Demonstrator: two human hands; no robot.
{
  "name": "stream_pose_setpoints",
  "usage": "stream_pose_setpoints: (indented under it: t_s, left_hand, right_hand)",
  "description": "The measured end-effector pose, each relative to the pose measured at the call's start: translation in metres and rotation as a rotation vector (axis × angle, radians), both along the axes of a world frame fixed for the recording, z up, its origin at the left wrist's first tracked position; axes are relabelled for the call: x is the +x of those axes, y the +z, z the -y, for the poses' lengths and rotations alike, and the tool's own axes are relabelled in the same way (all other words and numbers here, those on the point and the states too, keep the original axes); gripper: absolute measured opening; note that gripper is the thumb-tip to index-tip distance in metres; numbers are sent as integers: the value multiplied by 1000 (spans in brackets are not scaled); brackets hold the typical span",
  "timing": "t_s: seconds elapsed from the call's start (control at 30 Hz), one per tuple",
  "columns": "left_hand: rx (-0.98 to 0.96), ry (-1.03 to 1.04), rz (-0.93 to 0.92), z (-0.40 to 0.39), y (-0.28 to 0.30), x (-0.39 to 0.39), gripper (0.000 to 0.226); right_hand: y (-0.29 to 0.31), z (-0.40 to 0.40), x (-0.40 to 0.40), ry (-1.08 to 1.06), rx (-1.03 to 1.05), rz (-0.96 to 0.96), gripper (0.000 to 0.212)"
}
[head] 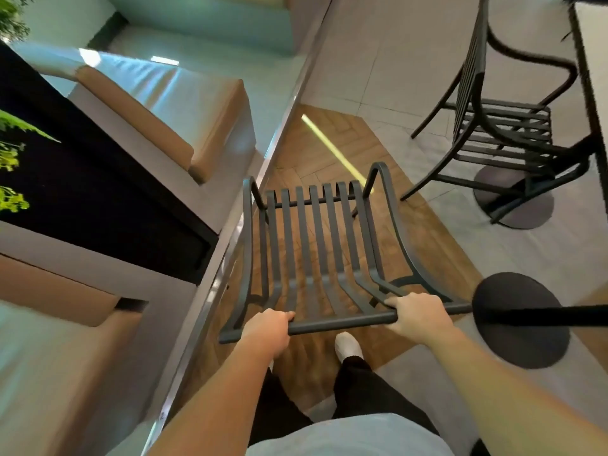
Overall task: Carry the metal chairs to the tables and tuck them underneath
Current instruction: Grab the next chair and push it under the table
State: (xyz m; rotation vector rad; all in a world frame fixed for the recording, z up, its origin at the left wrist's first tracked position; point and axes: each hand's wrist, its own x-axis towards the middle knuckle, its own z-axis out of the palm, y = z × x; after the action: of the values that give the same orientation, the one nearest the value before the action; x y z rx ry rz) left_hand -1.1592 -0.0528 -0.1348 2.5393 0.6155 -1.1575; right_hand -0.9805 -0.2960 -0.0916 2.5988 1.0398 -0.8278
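A dark grey metal chair (316,238) with a slatted seat and back hangs in front of me over the wooden floor. My left hand (268,327) grips the left part of its top rail. My right hand (416,312) grips the same rail further right. A second metal chair (500,126) stands at the upper right, its seat pushed partly under a white table (592,77) at the right edge. That table's round dark base (516,199) sits beneath it.
Another round pedestal base (521,320) with its dark post lies close on my right. A metal-edged partition (250,205) runs diagonally on the left, with cushioned benches (158,120) and a dark planter (82,192) behind it. My white shoe (348,345) is below the chair.
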Motion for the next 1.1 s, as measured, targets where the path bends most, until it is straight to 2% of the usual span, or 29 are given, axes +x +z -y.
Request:
stream_pose_setpoints:
  t_s: [0.27,0.43,0.53,0.77,1.1]
  left_hand:
    - [-2,-231,-36,-51,5,-5,62]
    - [-9,-365,-60,-73,5,5,61]
    - [-2,-444,-58,-84,8,16,60]
    - [23,-585,-89,-90,10,59,62]
    - [53,-741,-40,-81,9,123,61]
  right_hand:
    - [-4,-16,-66,-228,-21,-19,54]
    - [-9,-25,-103,-378,-10,-28,62]
    - [-15,-27,-119,-484,10,-33,59]
    - [-20,-31,-142,-588,7,-52,32]
    - [-19,-30,-137,-767,54,-68,35]
